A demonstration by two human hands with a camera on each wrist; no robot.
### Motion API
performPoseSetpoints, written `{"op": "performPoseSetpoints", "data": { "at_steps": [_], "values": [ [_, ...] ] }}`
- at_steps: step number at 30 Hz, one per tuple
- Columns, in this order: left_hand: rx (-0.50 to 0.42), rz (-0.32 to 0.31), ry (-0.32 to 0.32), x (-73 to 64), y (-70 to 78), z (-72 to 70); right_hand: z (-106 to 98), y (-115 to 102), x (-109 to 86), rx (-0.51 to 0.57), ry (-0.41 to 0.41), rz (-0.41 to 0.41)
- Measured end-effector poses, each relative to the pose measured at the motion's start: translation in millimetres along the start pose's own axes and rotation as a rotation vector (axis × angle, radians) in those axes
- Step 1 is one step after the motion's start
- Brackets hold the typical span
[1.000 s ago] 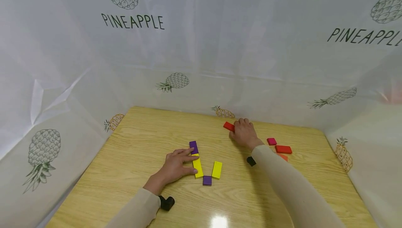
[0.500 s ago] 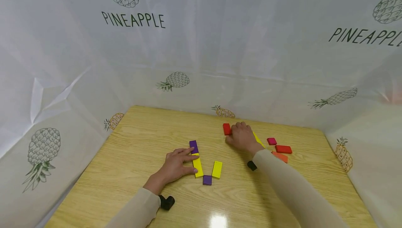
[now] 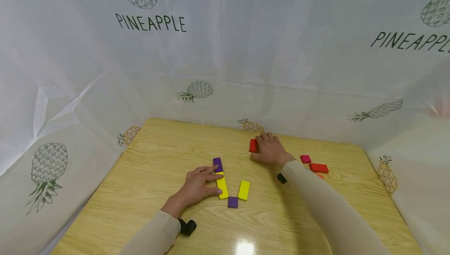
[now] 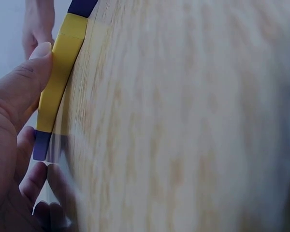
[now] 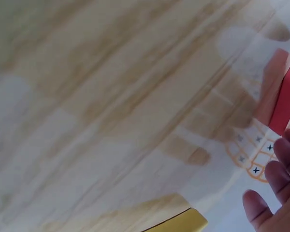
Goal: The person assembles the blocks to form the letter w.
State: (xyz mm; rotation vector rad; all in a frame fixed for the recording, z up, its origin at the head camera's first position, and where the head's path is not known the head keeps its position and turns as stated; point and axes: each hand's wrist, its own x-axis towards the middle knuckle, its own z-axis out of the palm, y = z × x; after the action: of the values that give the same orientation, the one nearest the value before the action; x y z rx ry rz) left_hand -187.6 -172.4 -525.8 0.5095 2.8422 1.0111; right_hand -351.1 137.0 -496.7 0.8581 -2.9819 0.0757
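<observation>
My left hand (image 3: 198,186) rests its thumb and fingers on a yellow block (image 3: 222,188) and the purple block (image 3: 218,164) at its far end, which lie in a line on the table. The left wrist view has the thumb (image 4: 38,60) against the yellow block's edge. Farther off, my right hand (image 3: 270,148) is beside a red block (image 3: 253,145), with fingertips right at it. In the right wrist view those fingers (image 5: 280,181) are extended near the end of the red block (image 5: 287,99), and another yellow block (image 5: 179,223) shows at the bottom.
A small purple block (image 3: 233,202) and a yellow block (image 3: 243,190) continue the arrangement, nearer and to the right. Right of my right forearm lie a pink block (image 3: 305,159), a red block (image 3: 319,168) and a partly covered orange block (image 3: 319,175). A pineapple-print sheet (image 3: 225,106) borders the wooden table.
The red block by my right hand has turned from slanted to nearly straight. My right hand drew nearer, then shifted slightly away again. My left hand stays in place.
</observation>
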Motion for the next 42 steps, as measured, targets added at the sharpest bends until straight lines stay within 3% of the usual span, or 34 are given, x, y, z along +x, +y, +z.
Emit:
{"op": "performPoseSetpoints", "data": {
  "at_steps": [5, 17, 33, 42],
  "values": [
    [0.002, 0.008, -0.006, 0.9, 2.4, 2.6, 2, 4, -0.4, 0.045, -0.043, 0.029],
    [0.016, 0.008, 0.006, 2.1, -1.5, 5.3, 2, 6, -9.7, 0.076, 0.012, 0.009],
    [0.009, -0.001, 0.009, 0.5, -0.9, 2.6, -1, -27, -45.6, 0.036, -0.019, -0.139],
    [0.007, -0.002, 0.010, 2.7, -2.0, 2.5, 3, -33, -55.1, 0.113, -0.054, -0.191]
  ]
}}
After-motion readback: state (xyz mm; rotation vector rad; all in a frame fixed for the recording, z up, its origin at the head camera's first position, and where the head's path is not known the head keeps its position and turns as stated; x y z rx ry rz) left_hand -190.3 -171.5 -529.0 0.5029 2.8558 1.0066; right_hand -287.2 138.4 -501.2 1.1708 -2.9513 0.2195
